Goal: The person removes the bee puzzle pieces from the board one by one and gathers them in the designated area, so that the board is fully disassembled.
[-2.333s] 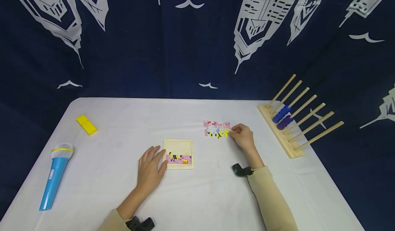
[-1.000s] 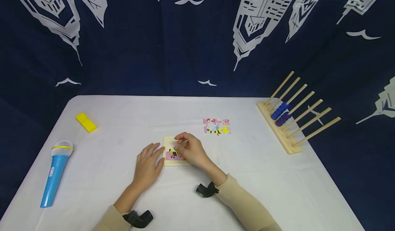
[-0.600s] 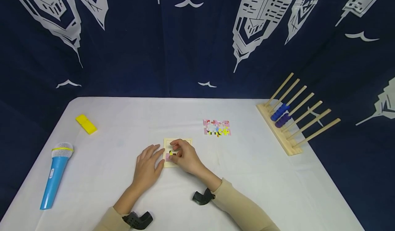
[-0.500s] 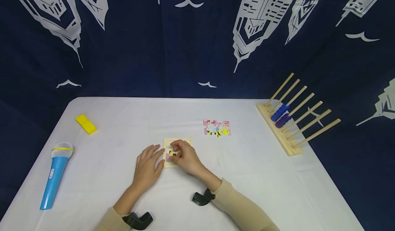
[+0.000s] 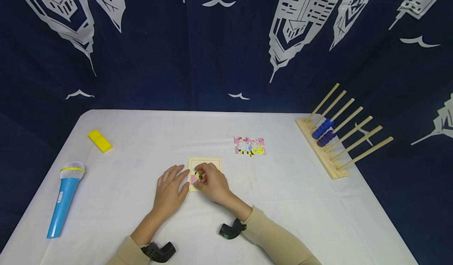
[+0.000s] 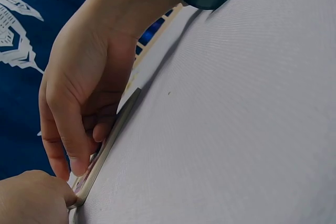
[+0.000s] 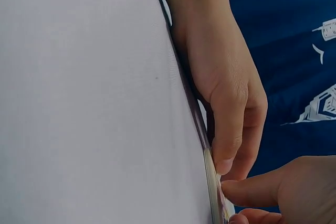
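Note:
A shallow wooden puzzle tray (image 5: pixel 204 160) lies flat at mid-table, pink and bee-pattern pieces (image 5: pixel 194 179) showing in its lower part. My left hand (image 5: pixel 170 190) rests at its left side, fingers fairly straight and touching the rim. Over the tray, my right hand (image 5: pixel 214 183) has thumb and fingers curled together, pinching what looks like a puzzle piece; the piece is mostly hidden. Both wrist views show the right fingertips down at the tray's surface, close to the left thumb (image 7: pixel 252 191). Several loose puzzle pieces (image 5: pixel 240 140) lie grouped beyond the tray to the right.
A wooden peg stand (image 5: pixel 318 151) with blue and purple beads stands at the right edge. On the left lie a blue toy microphone (image 5: pixel 63 202) and a yellow block (image 5: pixel 100 140). A dark printed curtain (image 5: pixel 148 68) hangs behind the white table.
My right hand has come from the loose pieces leftward to the tray, then shifted slightly lower and left over it. My left hand has stayed by the tray's left rim.

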Demonstrator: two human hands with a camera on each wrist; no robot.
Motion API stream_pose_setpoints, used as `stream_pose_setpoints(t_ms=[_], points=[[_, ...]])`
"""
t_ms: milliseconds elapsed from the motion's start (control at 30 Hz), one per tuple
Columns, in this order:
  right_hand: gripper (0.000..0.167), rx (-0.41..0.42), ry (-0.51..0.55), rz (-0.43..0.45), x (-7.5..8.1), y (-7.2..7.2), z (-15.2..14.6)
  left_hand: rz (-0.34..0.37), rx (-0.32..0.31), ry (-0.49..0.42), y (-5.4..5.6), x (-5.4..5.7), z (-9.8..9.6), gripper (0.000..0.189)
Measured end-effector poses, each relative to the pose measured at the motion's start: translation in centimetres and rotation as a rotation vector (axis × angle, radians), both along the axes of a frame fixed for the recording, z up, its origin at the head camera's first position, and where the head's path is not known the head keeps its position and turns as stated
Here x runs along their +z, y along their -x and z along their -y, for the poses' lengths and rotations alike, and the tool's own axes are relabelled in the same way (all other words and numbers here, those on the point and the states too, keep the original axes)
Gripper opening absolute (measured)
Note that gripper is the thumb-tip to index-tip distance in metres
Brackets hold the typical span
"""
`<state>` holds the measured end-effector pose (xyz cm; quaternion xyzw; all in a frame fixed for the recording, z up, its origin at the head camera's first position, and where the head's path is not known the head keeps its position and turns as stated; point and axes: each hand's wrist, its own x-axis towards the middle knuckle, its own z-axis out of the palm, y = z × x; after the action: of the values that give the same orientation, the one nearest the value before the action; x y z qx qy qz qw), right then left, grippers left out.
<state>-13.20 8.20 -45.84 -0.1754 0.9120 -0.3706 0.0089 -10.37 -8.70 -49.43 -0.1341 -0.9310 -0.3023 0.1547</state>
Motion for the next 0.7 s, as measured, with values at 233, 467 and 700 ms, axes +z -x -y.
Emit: stream_pose_setpoints(t_ms=[233, 467, 700], points=[[0.032, 0.005, -0.052, -0.025, 0.02, -0.05, 0.0, -0.008, 0.005, 0.008, 0.06, -0.06, -0.07, 0.037], [0.032, 0.012, -0.081, -0.039, 0.14, -0.08, 0.1, -0.012, 0.011, 0.01, 0.0, -0.06, -0.06, 0.037], [0.036, 0.017, -0.086, -0.03, 0.16, -0.21, 0.0, -0.013, 0.007, 0.013, -0.01, -0.04, -0.18, 0.036]])
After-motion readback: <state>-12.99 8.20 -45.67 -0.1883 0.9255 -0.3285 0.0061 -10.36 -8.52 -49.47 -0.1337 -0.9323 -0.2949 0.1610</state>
